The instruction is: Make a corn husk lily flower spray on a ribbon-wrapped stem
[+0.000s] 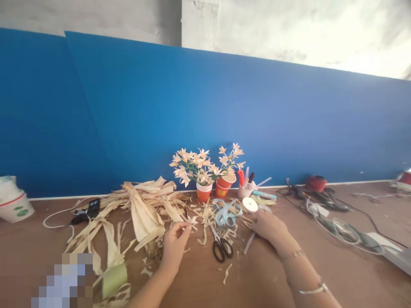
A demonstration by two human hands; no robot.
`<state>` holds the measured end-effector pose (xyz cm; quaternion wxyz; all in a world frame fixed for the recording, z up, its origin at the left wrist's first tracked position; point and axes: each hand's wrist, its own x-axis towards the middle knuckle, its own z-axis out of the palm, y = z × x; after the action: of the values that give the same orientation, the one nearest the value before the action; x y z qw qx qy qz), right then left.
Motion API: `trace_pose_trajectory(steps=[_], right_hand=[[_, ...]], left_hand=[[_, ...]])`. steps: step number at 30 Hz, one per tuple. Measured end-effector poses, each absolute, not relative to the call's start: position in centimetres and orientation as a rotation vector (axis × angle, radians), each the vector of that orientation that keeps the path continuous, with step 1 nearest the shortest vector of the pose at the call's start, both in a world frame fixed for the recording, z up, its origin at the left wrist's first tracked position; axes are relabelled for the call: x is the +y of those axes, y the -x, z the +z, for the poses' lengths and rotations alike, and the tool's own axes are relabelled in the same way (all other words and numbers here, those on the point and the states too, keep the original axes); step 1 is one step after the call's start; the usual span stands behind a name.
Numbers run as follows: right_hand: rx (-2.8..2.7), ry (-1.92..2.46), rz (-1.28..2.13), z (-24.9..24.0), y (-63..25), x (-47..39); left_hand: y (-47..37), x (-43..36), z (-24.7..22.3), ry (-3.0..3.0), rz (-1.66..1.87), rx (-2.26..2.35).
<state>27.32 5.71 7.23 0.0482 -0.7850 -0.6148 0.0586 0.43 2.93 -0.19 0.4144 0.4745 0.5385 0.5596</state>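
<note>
My left hand is closed, thumb and forefinger pinching a small pale husk flower. My right hand reaches down beside a white round spool, palm toward the table. Its fingertips are mostly hidden, so whether it grips anything does not show. Between both hands lie black-handled scissors, blades pointing away from me. A loose coil of light blue ribbon rests just beyond them. Behind stand pale flowers on green stems in a red and white paper cup, next to another red cup with more flowers.
Dried corn husks pile up on the left, near a green roll. A pink holder with pens and sticks stands behind the spool. Cables spread over the right side. White paper bowls sit far left, and a blue partition closes the back.
</note>
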Motion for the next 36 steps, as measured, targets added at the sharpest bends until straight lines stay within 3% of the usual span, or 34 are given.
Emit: trace_pose_trajectory(steps=[4, 7, 11, 16, 19, 22, 30, 36], right_hand=[[-1.736, 2.7, 0.121, 4.3, -29.9, 4.1], [-1.689, 2.678, 0.06, 2.5, -30.4, 3.5], [-1.604, 2.593, 0.006, 3.7, -31.0, 3.2], [-1.696, 2.025, 0.19, 6.6, -28.1, 2.9], [-1.912, 1.461, 0.382, 6.5, -23.7, 2.9], [-2.104, 1.171, 0.449, 5.3, -19.7, 3.0], [-2.099, 1.031, 0.347, 0.6, -16.9, 3.5], [-2.11, 1.1, 0.335, 0.1, -17.2, 3.4]], left_hand=[[-0.5, 2.9, -0.2, -1.208, 1.477, 1.347], [-0.5, 3.1, -0.6, -1.21, 1.509, 1.344], [-0.4, 3.5, -1.1, -1.242, 1.536, 1.368], [-0.5, 3.5, -1.2, -1.362, 1.596, 1.377], [-0.4, 3.5, -1.2, -1.392, 1.616, 1.402], [-0.3, 3.5, -1.2, -1.408, 1.635, 1.445], [-0.2, 3.5, -1.1, -1.529, 1.652, 1.476], [-0.2, 3.4, -1.2, -1.55, 1.637, 1.513]])
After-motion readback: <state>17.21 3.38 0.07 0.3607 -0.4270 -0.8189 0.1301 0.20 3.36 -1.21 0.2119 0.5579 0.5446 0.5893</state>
